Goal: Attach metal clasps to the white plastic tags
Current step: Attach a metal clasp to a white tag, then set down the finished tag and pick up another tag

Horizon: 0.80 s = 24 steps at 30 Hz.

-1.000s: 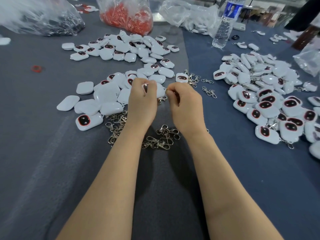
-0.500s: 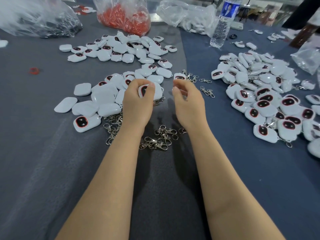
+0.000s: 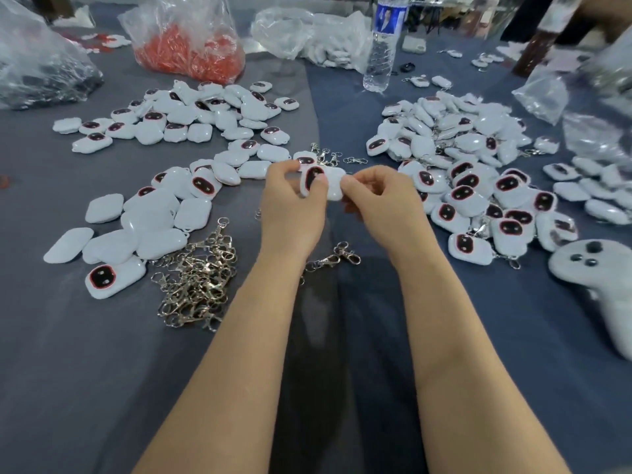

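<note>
My left hand [image 3: 290, 206] pinches a white plastic tag [image 3: 319, 181] with a dark oval face, held above the table at centre. My right hand [image 3: 383, 200] has its fingers curled at the tag's right edge; whether a clasp sits between them is hidden. A heap of loose metal clasps [image 3: 196, 278] lies left of my left forearm, and a couple more clasps [image 3: 337, 256] lie between my wrists. Bare white tags [image 3: 147, 213] spread to the left and back. On the right sits a pile of tags with clasps [image 3: 478, 186].
A bag of red parts [image 3: 191, 53], a clear water bottle [image 3: 383, 46] and other plastic bags [image 3: 307, 32] stand along the back. A white controller [image 3: 602, 278] lies at the right edge. Grey and blue cloths cover the table.
Both hands came back together on the tag, which is now turned more towards me. The view shifted, showing more of the clasp heap at left and a white controller at right.
</note>
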{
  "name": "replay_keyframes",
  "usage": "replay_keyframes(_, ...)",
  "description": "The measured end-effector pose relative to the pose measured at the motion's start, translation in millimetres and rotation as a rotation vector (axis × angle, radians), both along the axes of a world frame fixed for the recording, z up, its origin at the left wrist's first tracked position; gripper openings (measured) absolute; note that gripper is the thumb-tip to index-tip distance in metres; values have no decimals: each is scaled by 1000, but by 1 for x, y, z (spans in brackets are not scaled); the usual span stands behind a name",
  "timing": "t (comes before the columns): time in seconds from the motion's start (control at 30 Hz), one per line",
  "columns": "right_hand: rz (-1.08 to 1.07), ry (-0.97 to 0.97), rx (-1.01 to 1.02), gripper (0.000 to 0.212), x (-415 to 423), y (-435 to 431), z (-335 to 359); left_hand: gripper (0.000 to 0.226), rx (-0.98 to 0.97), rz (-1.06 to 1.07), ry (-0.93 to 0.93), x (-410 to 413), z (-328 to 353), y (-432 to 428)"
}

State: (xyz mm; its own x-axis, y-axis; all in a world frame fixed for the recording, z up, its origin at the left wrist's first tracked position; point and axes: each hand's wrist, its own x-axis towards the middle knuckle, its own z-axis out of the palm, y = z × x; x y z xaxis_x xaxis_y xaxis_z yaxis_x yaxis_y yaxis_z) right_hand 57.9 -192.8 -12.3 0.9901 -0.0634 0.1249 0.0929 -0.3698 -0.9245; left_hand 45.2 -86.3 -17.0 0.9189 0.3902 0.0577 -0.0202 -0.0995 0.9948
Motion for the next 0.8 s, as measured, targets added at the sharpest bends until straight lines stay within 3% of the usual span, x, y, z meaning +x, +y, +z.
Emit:
replay_keyframes(0.13, -207, -58, -99, 23, -1, -55, 2, 12, -5, -175, -14, 15, 8, -59)
replay_keyframes(0.3, -499, -53, -270, 20, -4, -104, -2, 7, 47, -357, -24, 28, -4, -122)
replay_keyframes(0.4, -538, -2, -386, 24, -2, -118, -12, 21, 203, -370, -28, 36, -16, -146)
replay_keyframes(0.5, -585, 22, -375, 30, 2, -125, -21, 25, 251, -357, -48, 41, -22, -161)
replay_keyframes(0.8, -606, -12, -361, 32, 10, -124, -25, 12, -130, -280, 52, 45, -19, -165)
